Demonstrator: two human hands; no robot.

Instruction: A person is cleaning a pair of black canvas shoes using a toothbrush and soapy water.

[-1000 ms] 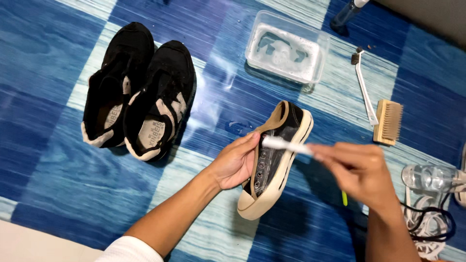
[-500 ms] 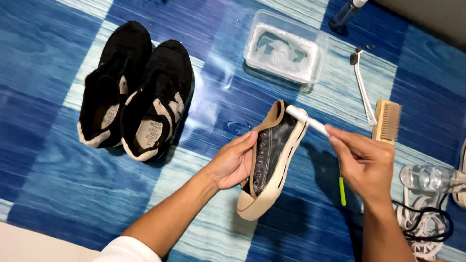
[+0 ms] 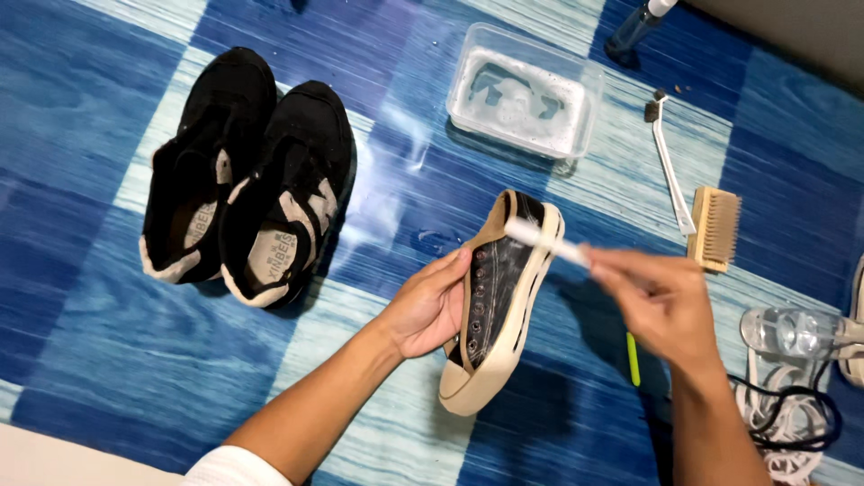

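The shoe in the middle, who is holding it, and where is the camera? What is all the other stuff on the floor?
The camera sits on a person's head and looks down, so you see that person's own two arms. The left hand holds a black shoe with a cream sole, tipped on its side. The right hand holds a thin white brush against the shoe near its toe. All this is over a blue and pale checked floor. On the floor lie a pair of black shoes, a clear tub of soapy water, a white toothbrush, a wooden brush, a clear glass and some white laces.
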